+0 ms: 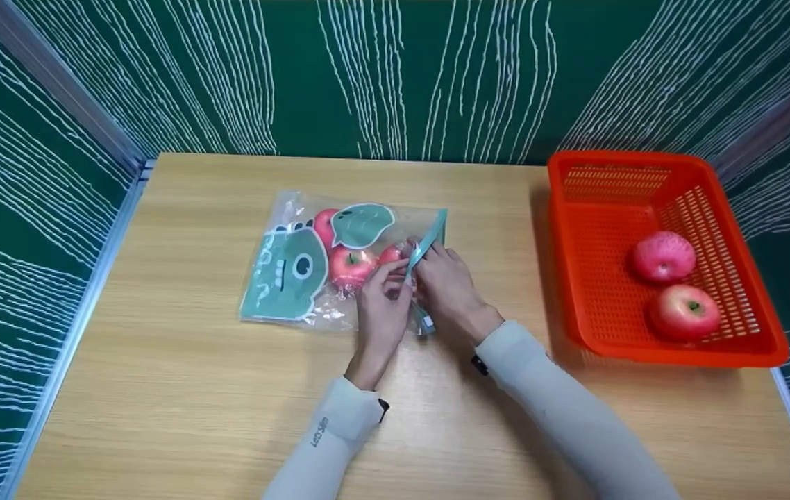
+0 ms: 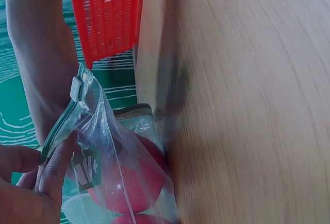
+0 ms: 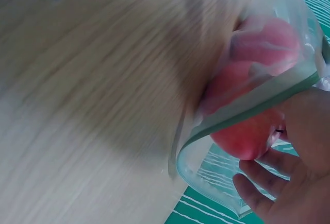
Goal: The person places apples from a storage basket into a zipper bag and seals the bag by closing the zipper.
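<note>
A clear zip bag [image 1: 339, 305] with green cartoon prints lies on the table, several red apples inside it. My left hand [image 1: 383, 305] pinches the edge of its mouth. In the left wrist view, the left thumb and fingers [image 2: 56, 170] meet at the green zip strip, below a pale slider [image 2: 76, 89]. My right hand [image 1: 447, 285] reaches into the mouth from the right. In the right wrist view, the right hand [image 3: 289, 183] holds an apple [image 3: 245, 136] just inside the green rim, fingertips against its lower side. Other apples [image 3: 268, 41] sit deeper in the bag.
An orange-red plastic basket [image 1: 561, 278] stands at the table's right side. Inside it are a pink apple [image 1: 664, 256] and a paler red apple [image 1: 684, 312]. Green walls with white lines border the wooden table [image 1: 180, 389] at the back and sides.
</note>
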Demonstrator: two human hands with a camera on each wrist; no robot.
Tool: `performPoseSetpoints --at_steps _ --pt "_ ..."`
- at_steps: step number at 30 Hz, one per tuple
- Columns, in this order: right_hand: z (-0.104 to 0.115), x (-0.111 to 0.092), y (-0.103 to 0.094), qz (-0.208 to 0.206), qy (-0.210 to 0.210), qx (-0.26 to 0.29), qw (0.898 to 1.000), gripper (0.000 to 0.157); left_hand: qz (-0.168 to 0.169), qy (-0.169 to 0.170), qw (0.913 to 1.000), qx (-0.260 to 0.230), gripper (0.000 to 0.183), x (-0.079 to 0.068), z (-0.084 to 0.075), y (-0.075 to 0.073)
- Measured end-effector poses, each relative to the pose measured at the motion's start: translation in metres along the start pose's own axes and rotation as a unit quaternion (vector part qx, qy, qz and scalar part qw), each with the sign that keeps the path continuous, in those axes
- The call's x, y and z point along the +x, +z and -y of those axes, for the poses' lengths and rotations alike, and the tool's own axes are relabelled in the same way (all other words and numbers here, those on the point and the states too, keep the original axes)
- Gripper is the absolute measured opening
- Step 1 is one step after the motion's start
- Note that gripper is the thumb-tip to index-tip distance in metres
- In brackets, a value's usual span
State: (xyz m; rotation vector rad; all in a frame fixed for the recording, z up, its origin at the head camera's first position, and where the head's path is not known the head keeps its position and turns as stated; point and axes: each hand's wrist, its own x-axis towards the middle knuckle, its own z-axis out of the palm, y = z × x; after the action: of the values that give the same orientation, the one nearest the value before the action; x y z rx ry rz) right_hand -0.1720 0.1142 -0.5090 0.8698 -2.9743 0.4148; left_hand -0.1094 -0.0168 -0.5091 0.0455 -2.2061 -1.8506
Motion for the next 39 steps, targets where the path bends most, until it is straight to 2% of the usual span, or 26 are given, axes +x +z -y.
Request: performPoseSetpoints --at_steps 11,18,25,30,39 --pt "-0.010 -0.005 -0.001 -0.003 -0.061 0.074 0.995 0.073 -0.002 0.002 1.0000 -0.009 0.030 0.000 0.002 0.000" --pt "-0.015 -0.010 -0.002 -0.028 -0.084 0.083 0.993 0.072 0.005 -0.007 0.9997 -0.021 0.030 -0.002 0.001 0.000" --pt "-0.017 -0.017 -0.015 -0.015 -0.037 0.066 0.997 0.077 0.012 -0.026 0.9993 -0.022 0.031 -0.002 0.000 -0.002" --pt "-0.021 -0.029 -0.027 0.012 -0.005 0.030 0.999 0.084 0.007 -0.021 0.9996 -0.017 0.031 -0.002 0.000 -0.002" --pt "-0.027 -0.048 -0.047 0.029 0.014 -0.011 0.999 0.078 0.010 -0.013 0.9993 -0.033 0.030 -0.003 0.001 0.000"
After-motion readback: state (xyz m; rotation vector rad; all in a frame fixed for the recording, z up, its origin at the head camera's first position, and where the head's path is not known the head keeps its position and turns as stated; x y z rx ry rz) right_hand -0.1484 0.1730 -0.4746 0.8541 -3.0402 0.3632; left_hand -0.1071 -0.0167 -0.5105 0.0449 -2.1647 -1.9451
